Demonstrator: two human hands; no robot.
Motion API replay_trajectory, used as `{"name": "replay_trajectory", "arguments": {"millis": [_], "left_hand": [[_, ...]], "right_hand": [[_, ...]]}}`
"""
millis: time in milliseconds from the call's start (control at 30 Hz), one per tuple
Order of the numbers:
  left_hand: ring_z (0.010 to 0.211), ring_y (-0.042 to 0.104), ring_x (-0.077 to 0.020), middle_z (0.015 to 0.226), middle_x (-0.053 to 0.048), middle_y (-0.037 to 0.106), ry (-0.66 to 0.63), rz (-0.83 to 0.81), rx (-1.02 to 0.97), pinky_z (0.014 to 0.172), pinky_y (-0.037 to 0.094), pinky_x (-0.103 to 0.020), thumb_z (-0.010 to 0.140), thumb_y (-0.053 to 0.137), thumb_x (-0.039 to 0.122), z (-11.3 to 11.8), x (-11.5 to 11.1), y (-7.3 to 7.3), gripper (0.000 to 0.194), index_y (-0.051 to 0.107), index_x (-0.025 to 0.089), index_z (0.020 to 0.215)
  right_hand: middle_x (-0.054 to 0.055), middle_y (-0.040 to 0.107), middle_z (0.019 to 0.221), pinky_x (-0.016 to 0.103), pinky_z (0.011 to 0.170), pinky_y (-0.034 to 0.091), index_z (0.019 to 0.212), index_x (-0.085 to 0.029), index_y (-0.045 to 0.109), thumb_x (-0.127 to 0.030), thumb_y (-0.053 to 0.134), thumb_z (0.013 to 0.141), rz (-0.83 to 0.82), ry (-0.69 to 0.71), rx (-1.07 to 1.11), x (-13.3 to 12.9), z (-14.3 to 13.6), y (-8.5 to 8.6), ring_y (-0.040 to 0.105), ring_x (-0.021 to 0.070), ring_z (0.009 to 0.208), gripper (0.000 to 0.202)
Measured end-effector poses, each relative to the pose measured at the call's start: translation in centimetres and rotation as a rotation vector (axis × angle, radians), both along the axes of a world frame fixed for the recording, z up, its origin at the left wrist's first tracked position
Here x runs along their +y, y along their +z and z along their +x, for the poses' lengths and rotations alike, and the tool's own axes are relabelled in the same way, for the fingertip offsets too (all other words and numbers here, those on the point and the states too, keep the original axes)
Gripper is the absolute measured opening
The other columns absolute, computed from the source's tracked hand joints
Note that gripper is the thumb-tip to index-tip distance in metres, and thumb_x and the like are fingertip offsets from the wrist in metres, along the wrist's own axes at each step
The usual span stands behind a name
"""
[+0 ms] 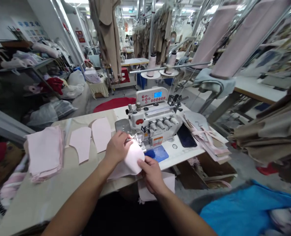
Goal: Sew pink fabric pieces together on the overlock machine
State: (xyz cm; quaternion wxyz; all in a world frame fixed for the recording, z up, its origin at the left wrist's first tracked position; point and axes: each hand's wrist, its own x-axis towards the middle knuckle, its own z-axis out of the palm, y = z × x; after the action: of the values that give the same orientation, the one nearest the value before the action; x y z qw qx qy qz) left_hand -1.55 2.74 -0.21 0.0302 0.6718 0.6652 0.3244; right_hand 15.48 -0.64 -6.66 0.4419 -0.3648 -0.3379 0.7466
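A pale pink fabric piece (133, 159) lies in front of the overlock sewing machine (155, 121), brightly lit where it meets the presser foot area. My left hand (118, 146) is by the needle area at the fabric's upper left edge, its fingers bent and pinched together on the cloth. With thumb and fingers, my right hand (150, 170) pinches the fabric's rounded right edge. Part of the cloth drapes toward the table's front edge. Left of the machine lie two cut pink pieces (101, 134) and a stack of pink panels (45, 150).
A black phone (186, 135) and bundled pink pieces (209, 137) lie right of the machine. Thread cones (151, 65) stand behind it. A cardboard box (209, 170) sits below on the right, near blue cloth (248, 209). Brown garments (270, 121) hang at the right.
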Motion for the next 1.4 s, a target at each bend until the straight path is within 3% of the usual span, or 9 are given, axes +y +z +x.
{"name": "replay_trajectory", "arguments": {"millis": [133,200,333,500,733,833,967,1167,1400], "left_hand": [[0.076,0.060,-0.0205,0.076,-0.003,0.064,0.138,0.050,0.103,0.069,0.044,-0.032,0.090,0.062,0.028,1.2,-0.5,-0.4,0.014,0.062,0.022,0.076],[0.079,0.060,-0.0205,0.079,-0.003,0.067,0.063,0.071,0.057,0.073,0.046,-0.033,0.090,0.061,0.027,1.5,-1.2,-0.2,0.012,0.064,0.022,0.079],[0.090,0.063,-0.0204,0.093,-0.004,0.071,-0.225,0.048,-0.068,0.083,0.050,-0.035,0.092,0.058,0.023,1.6,-2.3,0.3,0.010,0.068,0.022,0.093],[0.092,0.064,-0.0206,0.093,-0.004,0.072,-0.219,0.058,-0.101,0.084,0.051,-0.037,0.091,0.060,0.024,1.3,-2.2,0.3,0.010,0.069,0.023,0.092],[0.092,0.063,-0.0200,0.093,-0.003,0.073,-0.208,0.087,-0.040,0.086,0.050,-0.036,0.091,0.060,0.021,0.6,-1.5,-0.2,0.009,0.069,0.023,0.093],[0.100,0.061,-0.0218,0.104,-0.005,0.072,-0.196,0.099,0.049,0.092,0.048,-0.039,0.090,0.058,0.015,0.3,-1.4,-0.5,0.019,0.072,0.024,0.098],[0.113,0.054,-0.0274,0.121,-0.004,0.068,-0.170,0.062,0.189,0.094,0.042,-0.045,0.087,0.060,0.011,0.6,-1.9,-0.6,0.028,0.079,0.032,0.089],[0.098,0.060,-0.0223,0.100,-0.002,0.076,-0.265,0.049,0.289,0.090,0.034,-0.045,0.097,0.056,0.023,1.6,-2.5,-0.1,0.024,0.077,0.032,0.088],[0.087,0.061,-0.0172,0.091,-0.001,0.074,-0.301,0.160,0.314,0.085,0.032,-0.041,0.095,0.061,0.020,2.7,-2.7,0.3,0.017,0.076,0.028,0.091]], "right_hand": [[0.004,0.073,0.077,0.028,0.059,0.051,0.092,-0.014,0.075,-0.041,0.084,0.072,0.008,-0.002,0.013,-0.1,-0.9,-0.5,0.063,0.0177,0.065,0.035],[0.005,0.074,0.078,0.029,0.058,0.052,0.091,-0.014,0.075,-0.040,0.085,0.070,0.004,-0.013,-0.050,-0.4,-1.0,-0.7,0.064,0.0192,0.065,0.034],[0.009,0.077,0.084,0.033,0.065,0.056,0.094,-0.013,0.077,-0.036,0.084,0.070,0.009,0.009,-0.119,-1.1,-0.8,-1.1,0.069,0.0235,0.072,0.034],[0.010,0.078,0.087,0.036,0.072,0.058,0.094,-0.014,0.077,-0.034,0.084,0.068,-0.019,-0.002,-0.108,-1.1,-1.0,-1.1,0.072,0.0259,0.078,0.034],[0.005,0.075,0.077,0.031,0.063,0.053,0.085,-0.014,0.077,-0.034,0.080,0.071,0.045,0.043,-0.137,0.0,-1.5,-0.8,0.066,0.0204,0.066,0.025],[0.003,0.072,0.071,0.028,0.060,0.048,0.080,-0.014,0.076,-0.034,0.080,0.072,0.091,0.035,-0.158,0.3,-1.4,-0.7,0.060,0.0173,0.062,0.022],[0.003,0.074,0.081,0.030,0.069,0.049,0.088,-0.015,0.078,-0.035,0.079,0.075,0.135,0.047,-0.084,0.5,-1.2,-0.3,0.062,0.0180,0.071,0.024],[-0.003,0.063,0.064,0.024,0.059,0.041,0.078,-0.017,0.074,-0.036,0.083,0.073,0.155,-0.001,-0.078,1.3,0.1,-0.3,0.050,0.0120,0.059,0.022],[-0.001,0.066,0.069,0.024,0.060,0.041,0.079,-0.017,0.073,-0.039,0.085,0.073,0.129,-0.023,-0.037,2.4,1.9,-0.3,0.052,0.0121,0.062,0.026]]}}
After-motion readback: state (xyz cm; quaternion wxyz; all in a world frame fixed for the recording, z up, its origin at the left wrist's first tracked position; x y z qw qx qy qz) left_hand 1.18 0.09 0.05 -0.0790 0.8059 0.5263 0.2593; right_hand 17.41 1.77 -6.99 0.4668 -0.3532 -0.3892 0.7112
